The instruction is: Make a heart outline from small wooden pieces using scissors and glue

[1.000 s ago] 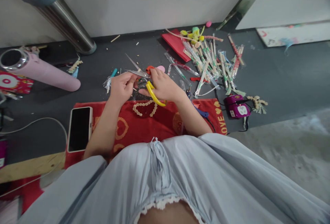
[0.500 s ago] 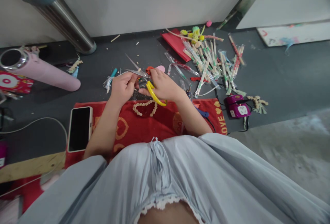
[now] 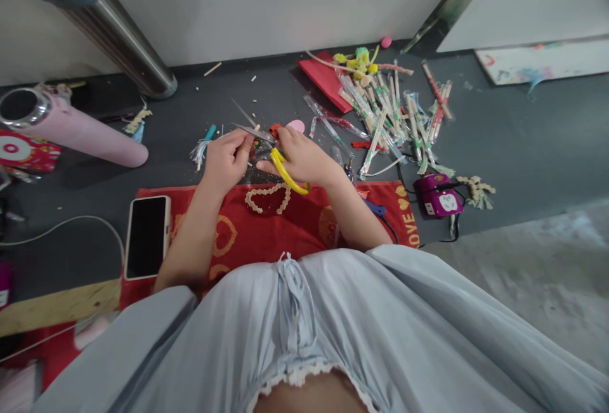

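My right hand (image 3: 304, 158) grips a pair of scissors (image 3: 288, 177) with yellow handles. Their blades point away to the left and stand apart. Just left of them, my left hand (image 3: 226, 162) is closed, thumb against forefinger, on a small pale stick (image 3: 257, 128) whose end shows by the blades. The rest of that stick is hidden by the fingers. Below both hands, a curved strand of pale, knobbly pieces (image 3: 254, 203) lies on the red towel (image 3: 266, 235). Small pale bits are scattered on the dark tabletop around the hands.
Wrapped sticks (image 3: 380, 115) lie piled at right, by a red packet (image 3: 321, 80). A purple device (image 3: 435, 196) with a cord sits right of the towel. At left are a pink bottle (image 3: 90, 134), a phone (image 3: 147, 238) and a blue-white tassel (image 3: 202, 150). A metal post (image 3: 133, 45) stands behind.
The yellow handle and the right thumb have shifted slightly, and the lower blade tip sits a touch higher. The left hand stays almost in place.
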### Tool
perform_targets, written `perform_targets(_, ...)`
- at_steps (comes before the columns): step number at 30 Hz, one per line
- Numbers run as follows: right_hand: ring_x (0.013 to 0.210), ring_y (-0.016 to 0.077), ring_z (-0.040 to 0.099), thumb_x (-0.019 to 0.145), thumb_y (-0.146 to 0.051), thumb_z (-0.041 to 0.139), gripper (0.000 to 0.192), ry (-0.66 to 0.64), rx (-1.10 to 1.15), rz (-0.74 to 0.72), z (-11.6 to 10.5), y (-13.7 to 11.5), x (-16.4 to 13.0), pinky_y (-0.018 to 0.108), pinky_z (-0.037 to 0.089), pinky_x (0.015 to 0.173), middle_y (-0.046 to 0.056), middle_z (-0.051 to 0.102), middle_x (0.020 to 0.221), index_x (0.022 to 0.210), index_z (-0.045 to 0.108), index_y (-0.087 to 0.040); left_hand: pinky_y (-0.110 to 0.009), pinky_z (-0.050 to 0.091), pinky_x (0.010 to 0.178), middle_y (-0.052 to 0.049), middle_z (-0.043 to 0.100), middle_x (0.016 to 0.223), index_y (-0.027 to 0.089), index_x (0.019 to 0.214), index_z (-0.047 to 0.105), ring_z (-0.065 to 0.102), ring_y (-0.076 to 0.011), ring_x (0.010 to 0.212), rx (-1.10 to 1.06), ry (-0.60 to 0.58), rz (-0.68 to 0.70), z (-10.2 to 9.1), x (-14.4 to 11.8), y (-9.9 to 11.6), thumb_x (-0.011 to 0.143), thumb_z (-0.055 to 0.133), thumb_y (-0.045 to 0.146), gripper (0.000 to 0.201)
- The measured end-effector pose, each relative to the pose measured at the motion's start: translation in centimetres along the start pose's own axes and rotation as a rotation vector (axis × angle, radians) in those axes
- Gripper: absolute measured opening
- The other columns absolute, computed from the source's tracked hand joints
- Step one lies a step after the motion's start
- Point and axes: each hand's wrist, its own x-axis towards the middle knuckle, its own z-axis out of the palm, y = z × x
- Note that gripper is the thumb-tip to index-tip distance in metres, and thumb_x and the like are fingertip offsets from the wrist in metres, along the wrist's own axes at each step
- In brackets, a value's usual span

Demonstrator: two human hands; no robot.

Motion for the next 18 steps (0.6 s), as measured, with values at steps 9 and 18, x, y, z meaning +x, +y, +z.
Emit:
perform_targets(9,0.103,0.0285,0.062,0.088,-0.084,0.028,0.081,0.053,-0.01,0.043,0.3,-0.7,0.2,0.041,0.047,0.091,0.018,0.065,0.11,0.113,0.053,-0.011,-0.026,0.05,0.067,-0.002,0.064,0.072,0.02,0.078,0.061,0.062,-0.0134,0.067,0.006,-0.004,0.004,0.1,0.1,-0.3,0.104,0.036,0.038,0.041)
perform_targets(18,0.098,0.0254,0.065,0.097,-0.051,0.046,0.045,0.022,-0.07,0.194,-0.2,-2.2,0.4,0.033,0.045,0.081,0.016,0.07,0.11,0.113,0.059,-0.011,-0.029,0.046,0.064,-0.001,0.061,0.066,0.023,0.07,0.051,0.059,-0.0147,0.063,0.087,-0.053,-0.069,-0.2,0.0,-0.4,0.102,0.037,0.036,0.038)
